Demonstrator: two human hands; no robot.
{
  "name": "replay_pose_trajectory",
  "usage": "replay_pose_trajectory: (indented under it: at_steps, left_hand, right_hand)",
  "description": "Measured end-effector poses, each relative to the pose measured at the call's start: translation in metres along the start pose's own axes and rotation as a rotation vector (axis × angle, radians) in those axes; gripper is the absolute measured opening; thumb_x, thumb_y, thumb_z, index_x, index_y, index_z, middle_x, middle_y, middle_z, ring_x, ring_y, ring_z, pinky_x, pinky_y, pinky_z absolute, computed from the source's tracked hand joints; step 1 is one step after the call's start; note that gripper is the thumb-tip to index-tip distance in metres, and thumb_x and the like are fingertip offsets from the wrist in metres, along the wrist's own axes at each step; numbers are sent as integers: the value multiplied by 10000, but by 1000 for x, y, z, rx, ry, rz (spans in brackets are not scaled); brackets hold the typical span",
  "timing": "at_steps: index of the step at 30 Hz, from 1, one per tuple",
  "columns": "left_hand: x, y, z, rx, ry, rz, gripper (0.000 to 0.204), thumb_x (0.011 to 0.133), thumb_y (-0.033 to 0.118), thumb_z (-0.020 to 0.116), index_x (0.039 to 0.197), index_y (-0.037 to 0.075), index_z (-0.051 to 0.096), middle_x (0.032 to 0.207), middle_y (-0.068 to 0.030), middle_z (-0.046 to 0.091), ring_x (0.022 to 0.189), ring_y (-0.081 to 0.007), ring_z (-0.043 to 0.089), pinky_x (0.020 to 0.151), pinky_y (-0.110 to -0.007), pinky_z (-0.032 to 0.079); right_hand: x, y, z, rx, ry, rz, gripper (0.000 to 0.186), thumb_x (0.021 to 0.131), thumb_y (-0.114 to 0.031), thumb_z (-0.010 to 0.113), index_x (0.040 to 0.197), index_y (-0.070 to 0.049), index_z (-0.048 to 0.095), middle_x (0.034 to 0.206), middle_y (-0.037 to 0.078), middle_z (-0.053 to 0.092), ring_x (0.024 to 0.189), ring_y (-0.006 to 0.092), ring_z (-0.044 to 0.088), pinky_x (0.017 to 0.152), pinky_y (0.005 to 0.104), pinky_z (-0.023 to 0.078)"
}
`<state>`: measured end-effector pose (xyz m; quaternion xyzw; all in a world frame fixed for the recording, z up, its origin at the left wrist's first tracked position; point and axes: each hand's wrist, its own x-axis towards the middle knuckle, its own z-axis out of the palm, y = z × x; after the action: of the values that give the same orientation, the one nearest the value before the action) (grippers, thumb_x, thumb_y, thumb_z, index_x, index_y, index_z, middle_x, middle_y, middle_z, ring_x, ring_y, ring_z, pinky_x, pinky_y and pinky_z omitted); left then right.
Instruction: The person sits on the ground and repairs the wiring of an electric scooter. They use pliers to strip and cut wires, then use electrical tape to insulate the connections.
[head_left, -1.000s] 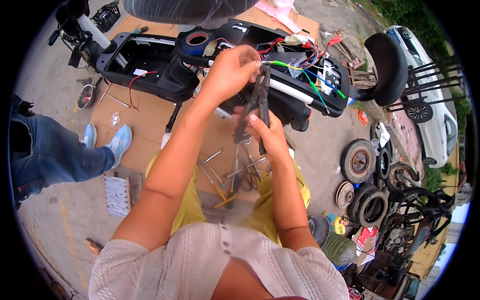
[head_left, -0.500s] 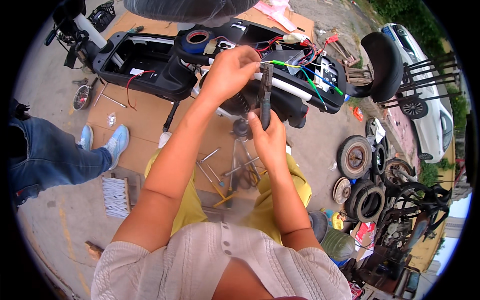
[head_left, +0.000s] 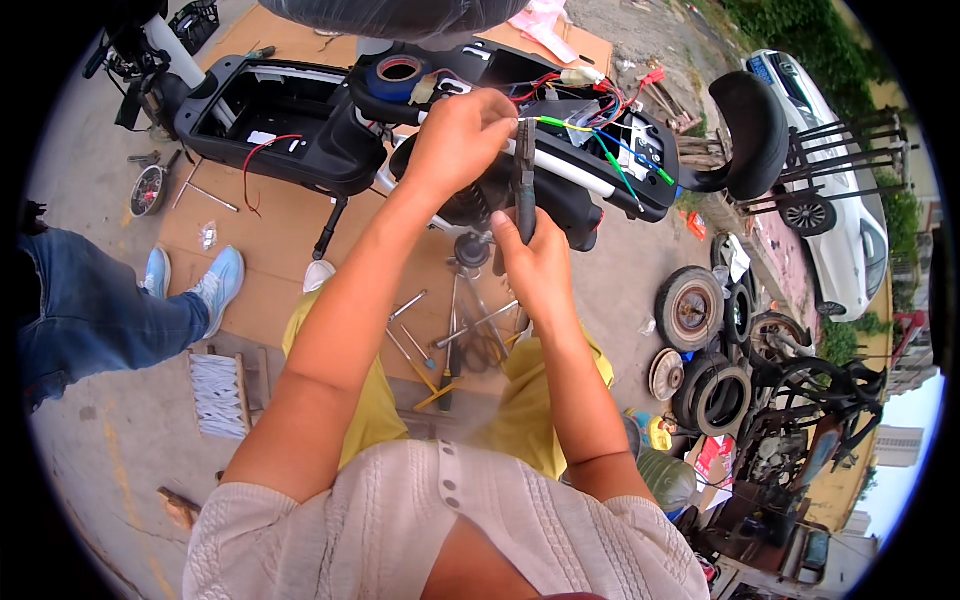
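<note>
My left hand (head_left: 462, 140) is closed in a pinch on the bare end of a wire with a green sleeve (head_left: 549, 122). In my right hand (head_left: 538, 262) are dark metal pliers (head_left: 526, 190), held upright with the jaws touching or just beside the wire close to my left fingertips. Whether the jaws grip it I cannot tell. Both hands are over the opened black body of an electric scooter (head_left: 345, 172). Blue and green-sleeved wires (head_left: 618, 168) hang over its white frame tube (head_left: 570, 168). A blue-edged tape roll (head_left: 400, 72) lies on the body, left of the wires.
Wrenches (head_left: 408, 305) and other hand tools lie on cardboard (head_left: 290, 250) below my hands. Another person's legs (head_left: 110, 300) are at left, beside a small woven stool (head_left: 218, 395). Tyres (head_left: 690, 308) and scrap parts fill the right side, with a white car (head_left: 835, 220) beyond.
The view has shifted, so the surroundings appear slightly farther left. The pliers' handles look spread wider than before. My left hand keeps its pinch on the wire.
</note>
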<state>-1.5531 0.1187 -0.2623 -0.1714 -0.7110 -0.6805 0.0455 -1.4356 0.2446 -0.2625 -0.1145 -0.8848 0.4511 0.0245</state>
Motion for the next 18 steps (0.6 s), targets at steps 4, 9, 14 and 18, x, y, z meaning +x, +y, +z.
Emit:
replay_pose_trajectory:
  at_steps: [4, 9, 14, 18]
  left_hand:
    - [-2, 1, 3, 170, 19, 71, 147, 862, 80, 627, 946, -37, 655, 850, -123, 713, 757, -186, 690, 702, -303, 538]
    - [-4, 3, 0, 272, 16, 100, 146, 836, 117, 649, 927, 3, 665, 831, -126, 715, 747, -228, 691, 689, -323, 528]
    - [-7, 7, 1, 343, 15, 87, 133, 835, 135, 654, 918, 32, 671, 831, -118, 713, 742, -248, 686, 679, -335, 524]
    - [-6, 4, 1, 344, 23, 114, 134, 831, 132, 653, 923, 37, 673, 827, -117, 713, 742, -247, 688, 676, -342, 523]
  right_hand:
    - [-4, -1, 1, 10, 36, -9, 296, 900, -242, 643, 939, 51, 630, 832, 230, 668, 809, 387, 655, 751, 434, 489]
    - [6, -14, 1, -2, 36, -22, 310, 900, -245, 642, 946, 62, 631, 831, 239, 667, 821, 397, 654, 757, 442, 487]
    - [6, -19, -2, -92, 46, -27, 311, 901, -253, 642, 908, 57, 614, 813, 244, 661, 812, 410, 646, 757, 455, 483]
    - [8, -19, -2, -92, 40, -20, 315, 900, -262, 646, 888, 49, 597, 806, 248, 655, 803, 418, 641, 752, 467, 477]
